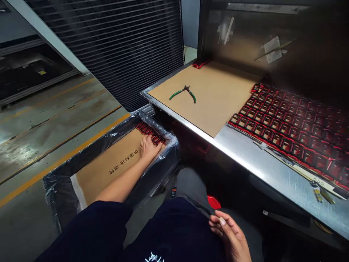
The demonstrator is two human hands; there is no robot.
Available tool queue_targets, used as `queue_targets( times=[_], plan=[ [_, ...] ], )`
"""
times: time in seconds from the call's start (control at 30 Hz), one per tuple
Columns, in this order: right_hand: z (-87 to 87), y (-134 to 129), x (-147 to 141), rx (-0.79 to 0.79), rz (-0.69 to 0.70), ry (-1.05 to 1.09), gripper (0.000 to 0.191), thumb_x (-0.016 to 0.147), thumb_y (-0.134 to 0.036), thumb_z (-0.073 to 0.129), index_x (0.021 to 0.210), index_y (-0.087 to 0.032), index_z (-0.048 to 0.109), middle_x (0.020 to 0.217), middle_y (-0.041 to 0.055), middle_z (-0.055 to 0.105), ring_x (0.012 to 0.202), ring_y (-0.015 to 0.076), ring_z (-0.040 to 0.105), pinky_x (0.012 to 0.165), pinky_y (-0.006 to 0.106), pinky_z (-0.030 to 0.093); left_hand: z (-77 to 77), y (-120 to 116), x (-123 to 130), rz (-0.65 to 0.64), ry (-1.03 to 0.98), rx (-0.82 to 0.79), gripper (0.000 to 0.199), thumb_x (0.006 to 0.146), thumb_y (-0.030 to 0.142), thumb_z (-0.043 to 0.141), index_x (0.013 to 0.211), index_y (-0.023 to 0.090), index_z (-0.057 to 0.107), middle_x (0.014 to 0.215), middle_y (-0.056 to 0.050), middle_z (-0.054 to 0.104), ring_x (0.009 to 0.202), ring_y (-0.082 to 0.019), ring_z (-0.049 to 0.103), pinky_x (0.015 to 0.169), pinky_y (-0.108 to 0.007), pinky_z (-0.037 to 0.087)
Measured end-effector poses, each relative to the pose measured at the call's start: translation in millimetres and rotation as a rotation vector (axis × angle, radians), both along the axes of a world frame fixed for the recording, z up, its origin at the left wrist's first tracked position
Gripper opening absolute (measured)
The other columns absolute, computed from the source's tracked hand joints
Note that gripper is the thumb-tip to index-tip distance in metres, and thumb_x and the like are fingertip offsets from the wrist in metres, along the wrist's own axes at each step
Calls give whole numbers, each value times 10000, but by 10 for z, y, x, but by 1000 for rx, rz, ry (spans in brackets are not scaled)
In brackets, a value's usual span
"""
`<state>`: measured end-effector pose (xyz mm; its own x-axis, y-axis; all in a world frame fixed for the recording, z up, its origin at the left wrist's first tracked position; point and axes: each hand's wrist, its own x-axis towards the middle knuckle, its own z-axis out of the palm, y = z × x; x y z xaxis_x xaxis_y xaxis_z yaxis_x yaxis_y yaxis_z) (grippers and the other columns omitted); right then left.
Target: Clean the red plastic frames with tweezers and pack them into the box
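My left hand (148, 148) reaches into a plastic-lined bin (56, 196), its fingers bent down onto a row of small red-and-black frame-shaped parts (144, 128) at the bin's far end. The fingertips are partly hidden among the parts. Under that hand lies a brown cardboard sheet (109, 163) with black printed characters. Over my lap, my right hand (231, 234) has its fingers curled and the thumb close to the forefinger; nothing shows in it.
A metal worktable (253, 156) stands to the right, with brown paper (212, 98) and green-handled pliers (187, 91) on it. Rows of similar red-and-black parts (275, 120) fill its right side. Small metal tools (320, 191) lie near the front edge. A black ribbed panel (122, 47) rises behind the bin.
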<state>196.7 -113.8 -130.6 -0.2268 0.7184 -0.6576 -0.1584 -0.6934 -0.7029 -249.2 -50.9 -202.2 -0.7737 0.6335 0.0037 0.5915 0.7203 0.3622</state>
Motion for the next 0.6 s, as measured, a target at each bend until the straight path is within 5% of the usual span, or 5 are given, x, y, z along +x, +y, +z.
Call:
queue_targets(
  times=[0.17, 0.3, 0.47, 0.6],
  plan=[
    [100, 126, 45, 5, -26, 25, 478, 627, -567, 929, 939, -221, 819, 892, 90, 815, 804, 231, 775, 746, 295, 613, -44, 27, -12, 129, -181, 1, 1213, 760, 535, 762, 1570, -11, 43, 1648, -375, 59, 1564, -478, 133, 1244, -578, 270],
    [99, 242, 103, 17, -14, 20, 474, 631, -551, 932, 954, -224, 815, 902, 89, 818, 817, 244, 781, 741, 308, 623, -45, 194, 35, 135, -244, 24, 1070, 847, 486, 728, 1603, 67, 98, 1689, -296, 37, 1573, -450, 118, 1266, -586, 216],
    [176, 377, 107, 35, -34, 12, 466, 631, -540, 934, 954, -227, 811, 901, 78, 818, 815, 255, 782, 733, 334, 632, 101, 331, 101, 174, -251, 35, 704, 945, 426, 661, 1544, 208, 364, 1677, -155, 240, 1520, -403, 288, 1221, -659, 273],
    [373, 425, 21, 114, 23, -53, 513, 653, -590, 903, 961, -192, 799, 913, 109, 812, 828, 261, 776, 750, 353, 615, 406, 298, 222, 117, -266, 20, 809, 911, 415, 668, 1544, 86, 287, 1672, -261, 195, 1539, -444, 246, 1213, -641, 296]
  ],
)
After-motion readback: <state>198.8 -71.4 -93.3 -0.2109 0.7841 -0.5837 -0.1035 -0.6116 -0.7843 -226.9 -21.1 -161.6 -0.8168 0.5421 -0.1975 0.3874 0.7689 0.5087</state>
